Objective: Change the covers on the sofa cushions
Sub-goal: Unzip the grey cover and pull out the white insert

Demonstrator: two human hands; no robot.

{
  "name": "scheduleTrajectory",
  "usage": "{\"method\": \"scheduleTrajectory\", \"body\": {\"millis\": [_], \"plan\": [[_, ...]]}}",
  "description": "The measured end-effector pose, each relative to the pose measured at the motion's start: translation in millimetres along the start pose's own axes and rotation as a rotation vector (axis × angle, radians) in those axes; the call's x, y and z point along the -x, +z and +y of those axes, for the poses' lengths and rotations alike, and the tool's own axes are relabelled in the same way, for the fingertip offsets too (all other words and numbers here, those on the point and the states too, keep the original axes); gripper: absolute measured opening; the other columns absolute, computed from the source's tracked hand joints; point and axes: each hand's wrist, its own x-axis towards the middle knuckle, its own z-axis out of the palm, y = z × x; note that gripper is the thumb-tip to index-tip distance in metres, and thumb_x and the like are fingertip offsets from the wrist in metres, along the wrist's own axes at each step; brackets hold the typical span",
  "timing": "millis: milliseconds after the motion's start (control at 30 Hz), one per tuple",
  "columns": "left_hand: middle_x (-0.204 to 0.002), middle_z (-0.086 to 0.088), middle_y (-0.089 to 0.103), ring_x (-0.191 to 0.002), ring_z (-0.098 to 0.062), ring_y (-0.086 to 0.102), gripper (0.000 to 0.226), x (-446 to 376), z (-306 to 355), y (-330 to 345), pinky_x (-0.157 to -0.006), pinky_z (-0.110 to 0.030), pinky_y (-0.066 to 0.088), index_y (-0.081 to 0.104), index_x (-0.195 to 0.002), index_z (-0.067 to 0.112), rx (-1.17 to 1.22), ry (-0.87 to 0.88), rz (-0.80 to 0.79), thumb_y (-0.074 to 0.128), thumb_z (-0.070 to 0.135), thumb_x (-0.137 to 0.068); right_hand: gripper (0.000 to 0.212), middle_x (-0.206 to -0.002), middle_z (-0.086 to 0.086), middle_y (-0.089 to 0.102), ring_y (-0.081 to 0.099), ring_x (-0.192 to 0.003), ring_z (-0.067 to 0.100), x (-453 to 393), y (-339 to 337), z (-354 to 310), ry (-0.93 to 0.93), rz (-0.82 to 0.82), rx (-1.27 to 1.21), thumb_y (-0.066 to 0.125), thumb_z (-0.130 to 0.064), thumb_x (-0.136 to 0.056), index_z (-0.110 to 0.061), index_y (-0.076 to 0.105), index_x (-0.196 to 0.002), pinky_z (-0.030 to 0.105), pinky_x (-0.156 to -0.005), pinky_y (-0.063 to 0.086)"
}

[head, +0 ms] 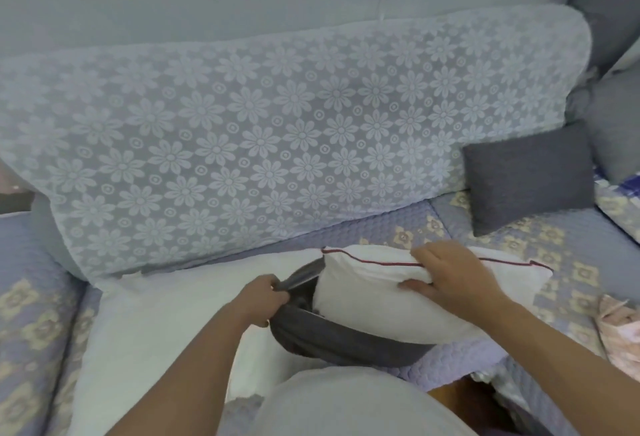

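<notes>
A white cushion insert (374, 297) with red piping lies on the sofa seat, its lower left end inside a dark grey cover (346, 343). My left hand (263, 298) grips the cover's open edge and holds it wide. My right hand (446, 271) grips the insert's top edge, thumb underneath, fingers over the piping. A second white cushion insert (156, 324) lies bare to the left, partly under my left arm.
A dark grey covered cushion (526, 175) leans at the right against the backrest (277, 130), which is draped in floral lace. The quilted seat cover (554, 279) spreads right. A pink crumpled cloth (620, 324) lies at the right edge. Grey cushions (613, 19) stack far right.
</notes>
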Motion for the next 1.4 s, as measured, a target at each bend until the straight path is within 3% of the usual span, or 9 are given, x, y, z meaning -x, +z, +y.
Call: {"method": "scheduleTrajectory", "body": {"millis": [133, 233, 400, 633, 833, 933, 1033, 1300, 1400], "plan": [[-0.096, 0.007, 0.069, -0.094, -0.016, 0.064, 0.014, 21.7, 34.3, 48.5, -0.074, -0.027, 0.049, 0.066, -0.095, 0.027, 0.202, 0.206, -0.087, 0.052, 0.027, -0.098, 0.098, -0.150, 0.004, 0.038, 0.032, -0.139, 0.029, -14.0, -4.5, -10.4, 0.155, -0.408, -0.077, 0.029, -0.086, -0.068, -0.028, 0.042, -0.145, 0.044, -0.116, 0.027], [-0.114, 0.003, 0.069, -0.107, -0.016, 0.063, 0.030, 21.4, 53.3, 80.4, -0.096, -0.034, 0.051, 0.067, -0.117, 0.021, 0.262, 0.239, -0.130, 0.044, 0.020, -0.099, 0.110, -0.164, -0.002, 0.014, 0.011, -0.151, 0.026, -24.8, -7.0, -49.3, 0.077, -0.437, -0.150, 0.034, -0.087, -0.062, -0.035, 0.012, -0.157, 0.049, -0.122, 0.010], [-0.107, -0.003, 0.072, -0.097, -0.018, 0.067, 0.028, 9.0, 43.6, 86.0, -0.089, -0.036, 0.055, 0.068, -0.111, 0.017, 0.334, 0.073, -0.184, 0.060, 0.035, -0.092, 0.036, -0.096, -0.001, 0.069, 0.066, -0.095, 0.027, -3.0, 29.1, -66.3, 0.094, -0.165, -0.012, 0.046, -0.034, -0.081, -0.024, 0.069, -0.106, 0.041, -0.103, 0.032], [-0.104, -0.006, 0.068, -0.093, -0.020, 0.064, 0.026, -0.4, 59.3, 83.4, -0.069, -0.027, 0.049, 0.059, -0.099, 0.019, 0.304, 0.090, -0.123, 0.066, 0.041, -0.089, 0.020, -0.062, 0.014, 0.061, 0.048, -0.066, 0.022, -43.1, -74.1, -46.9, 0.085, 0.391, -0.266, 0.047, -0.016, -0.074, -0.007, 0.065, -0.075, 0.032, -0.064, 0.030], [-0.097, -0.013, 0.069, -0.084, -0.027, 0.062, 0.018, -17.4, 18.2, 45.7, -0.074, -0.037, 0.052, 0.064, -0.095, 0.008, 0.357, -0.080, 0.156, 0.056, 0.025, -0.093, 0.022, -0.081, 0.014, 0.063, 0.047, -0.066, 0.007, -60.6, -205.0, 22.4, 0.465, 0.634, -0.507, 0.054, -0.017, -0.098, -0.002, 0.063, -0.085, 0.025, -0.058, 0.034], [-0.099, -0.016, 0.076, -0.094, -0.034, 0.070, 0.021, -16.7, 19.4, 26.6, -0.078, -0.043, 0.059, 0.070, -0.102, 0.011, 0.963, -0.245, -0.020, 0.064, 0.031, -0.095, 0.028, -0.075, 0.001, 0.051, 0.041, -0.054, -0.004, -70.8, -212.9, 23.7, 0.562, 0.635, -0.607, 0.053, -0.018, -0.102, -0.012, 0.054, -0.075, 0.011, -0.052, 0.032], [-0.099, -0.012, 0.077, -0.096, -0.034, 0.071, 0.027, -16.1, 29.6, 21.6, -0.079, -0.050, 0.062, 0.069, -0.102, 0.015, 0.881, -0.169, -0.107, 0.076, 0.037, -0.088, 0.034, -0.071, -0.001, 0.040, 0.030, -0.052, -0.001, -87.3, -199.9, 19.7, 0.613, 0.715, -0.721, 0.050, -0.025, -0.103, -0.009, 0.047, -0.073, 0.020, -0.051, 0.025], [-0.092, -0.024, 0.065, -0.089, -0.041, 0.063, 0.014, -35.0, -3.9, -41.9, -0.086, -0.052, 0.055, 0.059, -0.088, 0.002, 0.677, -0.216, 0.572, 0.055, 0.012, -0.078, 0.029, -0.088, 0.002, 0.056, 0.047, -0.080, 0.010, -112.0, -215.5, 55.0, 0.818, 0.905, -0.715, 0.047, -0.033, -0.103, -0.011, 0.064, -0.094, 0.025, -0.066, 0.035], [-0.108, -0.017, 0.073, -0.097, -0.037, 0.069, 0.043, -49.4, -19.1, -69.5, -0.090, -0.056, 0.057, 0.068, -0.110, 0.008, 1.115, -0.287, 0.362, 0.067, 0.035, -0.076, 0.042, -0.101, 0.011, 0.062, 0.055, -0.090, 0.018, -113.2, -190.5, 51.6, 0.913, 0.811, -0.886, 0.042, -0.036, -0.105, -0.001, 0.064, -0.113, 0.015, -0.054, 0.039]]}}
